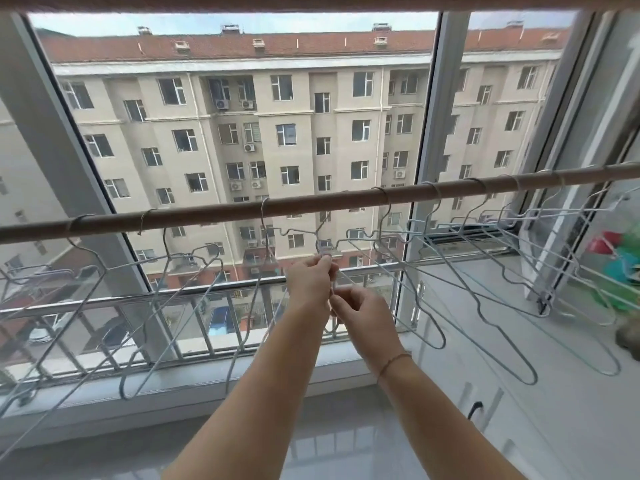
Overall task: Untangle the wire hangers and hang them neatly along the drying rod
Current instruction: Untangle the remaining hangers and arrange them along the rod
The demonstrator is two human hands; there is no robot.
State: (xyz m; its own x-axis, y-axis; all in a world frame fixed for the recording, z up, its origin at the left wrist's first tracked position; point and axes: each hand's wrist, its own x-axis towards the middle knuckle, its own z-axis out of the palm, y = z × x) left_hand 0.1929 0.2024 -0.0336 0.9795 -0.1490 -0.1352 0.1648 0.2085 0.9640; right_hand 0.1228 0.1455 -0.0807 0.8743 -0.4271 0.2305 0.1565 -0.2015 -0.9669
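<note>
A brown drying rod (311,204) runs across the window from lower left to upper right. Several pale blue and white wire hangers hang from it by their hooks, one group at the left (166,271) and a crowded, overlapping group at the right (485,265). In the middle, one wire hanger (304,233) hangs from the rod. My left hand (310,280) pinches its wire just below the neck. My right hand (363,315), a thin bracelet on its wrist, grips the same wire slightly lower. Both hands touch each other below the rod.
Behind the rod is a large window (242,116) with a grey frame post (420,168), and a metal railing (156,299) outside. A white sill (485,341) extends to the right, with colourful objects (620,265) at its far right end.
</note>
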